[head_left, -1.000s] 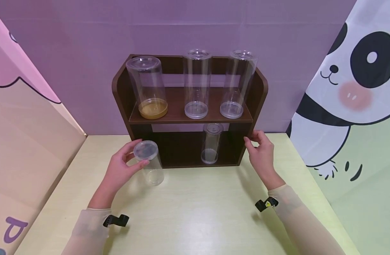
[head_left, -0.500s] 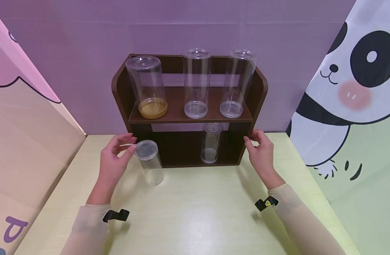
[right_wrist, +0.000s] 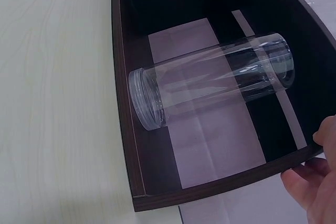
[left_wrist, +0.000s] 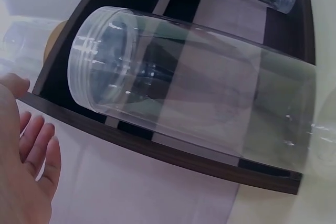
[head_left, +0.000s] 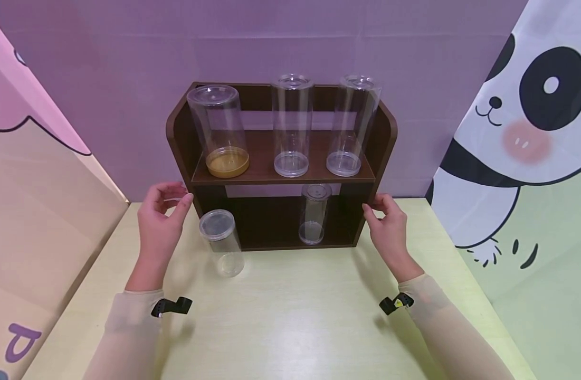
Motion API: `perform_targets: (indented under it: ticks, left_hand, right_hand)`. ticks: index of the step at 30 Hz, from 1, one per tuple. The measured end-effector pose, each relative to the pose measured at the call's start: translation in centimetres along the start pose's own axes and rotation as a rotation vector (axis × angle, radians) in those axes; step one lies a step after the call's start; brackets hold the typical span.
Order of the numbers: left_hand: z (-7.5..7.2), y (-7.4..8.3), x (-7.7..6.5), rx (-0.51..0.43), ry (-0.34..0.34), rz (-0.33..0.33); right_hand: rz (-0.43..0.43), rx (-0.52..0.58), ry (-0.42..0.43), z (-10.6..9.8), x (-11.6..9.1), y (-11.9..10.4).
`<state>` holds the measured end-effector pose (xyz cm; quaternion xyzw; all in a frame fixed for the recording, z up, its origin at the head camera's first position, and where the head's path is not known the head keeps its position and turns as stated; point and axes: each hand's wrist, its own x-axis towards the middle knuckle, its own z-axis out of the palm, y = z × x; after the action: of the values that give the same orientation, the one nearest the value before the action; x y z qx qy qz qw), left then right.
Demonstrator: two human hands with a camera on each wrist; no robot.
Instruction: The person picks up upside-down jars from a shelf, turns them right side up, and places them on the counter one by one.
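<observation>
A dark brown two-tier shelf (head_left: 283, 179) stands on the table. My right hand (head_left: 388, 226) pinches the edge of its right side panel, thumb on the inner side and fingers outside, as the right wrist view shows. My left hand (head_left: 163, 219) is beside the left side panel, fingers loosely bent and holding nothing, thumb tip close to the panel's edge. A clear lidded jar (head_left: 226, 248) stands upright on the table before the shelf's lower left corner. In the left wrist view that jar (left_wrist: 210, 87) lies across the view, apart from the fingers (left_wrist: 39, 140).
On the upper tier stand a wide clear jar with a gold base (head_left: 227, 162) and two tall clear jars, the middle one (head_left: 292, 126) and the right one (head_left: 354, 126). A smaller clear jar (head_left: 315, 214) stands on the lower tier. A purple backdrop (head_left: 129, 105) hangs behind.
My left hand has let go of the clear lidded jar and moved left and up to the shelf's left side. The jar stays in place, and my right hand keeps its hold.
</observation>
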<state>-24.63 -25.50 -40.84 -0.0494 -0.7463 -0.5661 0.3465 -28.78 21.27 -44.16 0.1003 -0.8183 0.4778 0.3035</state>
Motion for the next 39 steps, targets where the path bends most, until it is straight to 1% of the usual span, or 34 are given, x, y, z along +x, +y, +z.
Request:
perform_targets:
  ticks: [3,9,13,17,22,27,36,39]
  left_hand:
    - [0.2,0.4,0.7,-0.009,0.009,-0.007]
    - [0.8,1.1,2.0,-0.031,0.017,-0.042]
    - [1.4,1.3,2.5,-0.032,0.036,-0.057]
    - [1.7,1.4,2.5,-0.025,0.071,-0.068]
    - [1.9,1.4,2.7,-0.059,0.098,-0.088]
    - [2.0,1.5,2.8,-0.095,0.108,-0.111]
    - [2.2,1.7,2.9,-0.123,0.119,-0.115]
    - [2.2,1.7,2.8,-0.124,0.12,-0.114]
  right_hand:
    - [-0.002,-0.001,0.0,0.0,0.0,0.0]
    - [-0.001,-0.002,0.001,0.1,-0.1,0.2]
    - [0.005,0.001,-0.001,0.1,-0.1,0.2]
    - [0.011,0.001,-0.009,0.1,-0.2,0.0]
    - [0.013,-0.007,0.001,0.0,-0.2,0.0]
    - [0.023,-0.013,-0.004,0.0,-0.2,0.1]
    - [0.084,0.014,-0.032,-0.1,-0.5,0.3]
    - [0.076,0.031,-0.007,0.0,-0.9,0.4]
